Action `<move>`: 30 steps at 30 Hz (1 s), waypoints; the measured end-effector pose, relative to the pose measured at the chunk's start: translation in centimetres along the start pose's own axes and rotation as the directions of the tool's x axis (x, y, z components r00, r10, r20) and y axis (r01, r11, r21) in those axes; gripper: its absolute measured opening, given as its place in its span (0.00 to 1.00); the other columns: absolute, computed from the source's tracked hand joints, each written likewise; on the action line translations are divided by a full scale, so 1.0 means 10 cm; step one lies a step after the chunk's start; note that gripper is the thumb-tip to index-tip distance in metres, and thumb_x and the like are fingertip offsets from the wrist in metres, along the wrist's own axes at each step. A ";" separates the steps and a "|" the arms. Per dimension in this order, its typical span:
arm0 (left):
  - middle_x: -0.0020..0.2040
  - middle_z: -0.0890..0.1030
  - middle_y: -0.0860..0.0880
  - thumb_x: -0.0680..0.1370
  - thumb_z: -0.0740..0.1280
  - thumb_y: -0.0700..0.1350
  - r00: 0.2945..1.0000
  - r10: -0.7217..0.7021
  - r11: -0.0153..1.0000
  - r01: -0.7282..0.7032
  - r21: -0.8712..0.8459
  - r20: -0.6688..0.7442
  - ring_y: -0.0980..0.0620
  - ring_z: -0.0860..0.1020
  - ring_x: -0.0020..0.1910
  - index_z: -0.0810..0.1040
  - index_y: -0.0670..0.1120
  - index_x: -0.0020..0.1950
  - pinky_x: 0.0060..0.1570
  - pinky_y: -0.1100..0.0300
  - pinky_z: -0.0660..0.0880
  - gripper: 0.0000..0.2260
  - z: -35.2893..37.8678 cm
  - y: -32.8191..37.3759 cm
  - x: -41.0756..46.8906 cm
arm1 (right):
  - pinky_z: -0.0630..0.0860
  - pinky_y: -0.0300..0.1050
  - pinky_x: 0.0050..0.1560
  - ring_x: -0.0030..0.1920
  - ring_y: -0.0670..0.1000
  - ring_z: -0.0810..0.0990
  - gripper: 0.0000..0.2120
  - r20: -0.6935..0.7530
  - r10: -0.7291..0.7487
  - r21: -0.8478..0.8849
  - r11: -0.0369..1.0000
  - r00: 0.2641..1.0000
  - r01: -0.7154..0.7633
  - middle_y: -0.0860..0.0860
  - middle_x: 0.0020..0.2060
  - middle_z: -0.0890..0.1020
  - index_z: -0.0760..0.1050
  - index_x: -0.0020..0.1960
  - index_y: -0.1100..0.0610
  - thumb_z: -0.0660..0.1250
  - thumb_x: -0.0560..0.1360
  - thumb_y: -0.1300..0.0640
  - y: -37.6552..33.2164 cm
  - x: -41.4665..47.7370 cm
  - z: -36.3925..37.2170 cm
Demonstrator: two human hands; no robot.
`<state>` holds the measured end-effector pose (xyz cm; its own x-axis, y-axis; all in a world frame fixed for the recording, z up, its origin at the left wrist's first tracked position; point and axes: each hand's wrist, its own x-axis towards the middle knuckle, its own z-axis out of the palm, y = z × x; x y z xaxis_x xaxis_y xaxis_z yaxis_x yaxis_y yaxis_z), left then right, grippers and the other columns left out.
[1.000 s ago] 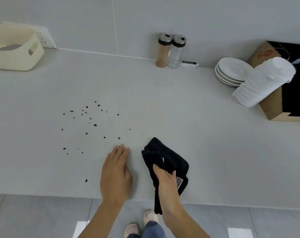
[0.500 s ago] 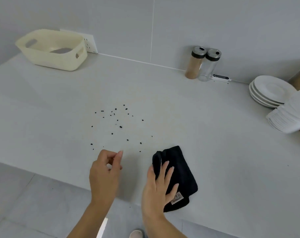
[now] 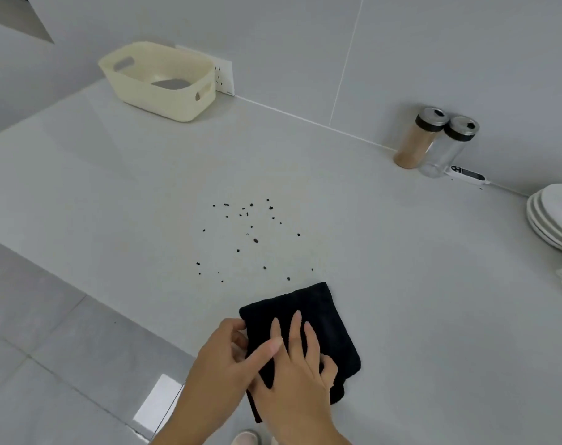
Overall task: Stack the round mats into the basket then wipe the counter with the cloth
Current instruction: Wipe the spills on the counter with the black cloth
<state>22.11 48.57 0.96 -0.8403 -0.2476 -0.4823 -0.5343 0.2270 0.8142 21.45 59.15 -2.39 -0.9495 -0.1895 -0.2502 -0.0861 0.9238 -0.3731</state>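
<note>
A folded black cloth (image 3: pixel 318 316) lies flat on the grey counter (image 3: pixel 401 284) near its front edge. My right hand (image 3: pixel 292 374) rests palm-down on the cloth with fingers spread. My left hand (image 3: pixel 222 364) pinches the cloth's left edge between thumb and fingers. Several small black crumbs (image 3: pixel 250 232) are scattered on the counter just beyond the cloth. A cream basket (image 3: pixel 135 88) stands at the back left against the wall, with a grey round mat (image 3: pixel 170 84) lying inside it.
Two spice jars (image 3: pixel 434 139) and a small white thermometer (image 3: pixel 466 175) stand by the back wall on the right. A stack of white plates (image 3: pixel 556 216) sits at the right edge. The counter's front edge runs diagonally at lower left, with floor tiles below.
The cloth has been laid flat and spread on the counter. My left hand moved right from the bare counter onto the cloth's edge. The view swung left, bringing the basket further in.
</note>
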 end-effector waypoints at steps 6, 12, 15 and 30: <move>0.39 0.77 0.51 0.74 0.65 0.37 0.996 0.038 0.993 -0.028 0.115 -0.083 0.56 0.75 0.35 0.71 0.51 0.44 0.38 0.64 0.74 0.09 0.07 -0.11 0.02 | 0.61 0.56 0.64 0.67 0.56 0.70 0.24 0.038 -0.568 -0.247 0.792 0.822 0.558 0.48 0.70 0.70 0.69 0.64 0.37 0.59 0.70 0.33 0.69 0.14 -0.15; 0.34 0.76 0.52 0.74 0.64 0.38 0.974 0.029 0.971 0.026 0.238 -0.225 0.56 0.75 0.34 0.66 0.53 0.40 0.33 0.65 0.68 0.11 0.06 -0.24 -0.10 | 0.56 0.76 0.60 0.71 0.62 0.63 0.25 0.130 -0.721 -0.311 0.622 0.680 0.719 0.49 0.72 0.66 0.59 0.69 0.33 0.51 0.73 0.31 0.62 0.30 -0.14; 0.35 0.75 0.53 0.74 0.64 0.39 0.950 0.030 0.956 0.063 0.286 -0.310 0.55 0.75 0.34 0.65 0.53 0.40 0.33 0.65 0.66 0.11 0.03 -0.27 -0.08 | 0.58 0.79 0.58 0.70 0.63 0.64 0.26 0.136 -0.710 -0.289 0.638 0.691 0.713 0.49 0.72 0.67 0.58 0.69 0.33 0.52 0.72 0.30 0.51 0.33 -0.12; 0.48 0.78 0.53 0.76 0.59 0.38 0.887 0.200 0.789 0.106 0.606 -0.415 0.52 0.73 0.38 0.73 0.47 0.53 0.32 0.61 0.63 0.08 -0.61 0.03 0.82 | 0.56 0.70 0.64 0.69 0.63 0.67 0.24 0.025 -0.472 -0.213 0.859 0.881 0.466 0.51 0.70 0.71 0.65 0.66 0.36 0.56 0.71 0.34 -0.40 0.89 0.15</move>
<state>15.57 40.86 -0.78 -0.8141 -0.5657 -0.1313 -0.5663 0.7232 0.3954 13.81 53.23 -4.45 -0.7887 -0.6112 -0.0667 -0.5805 0.7760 -0.2468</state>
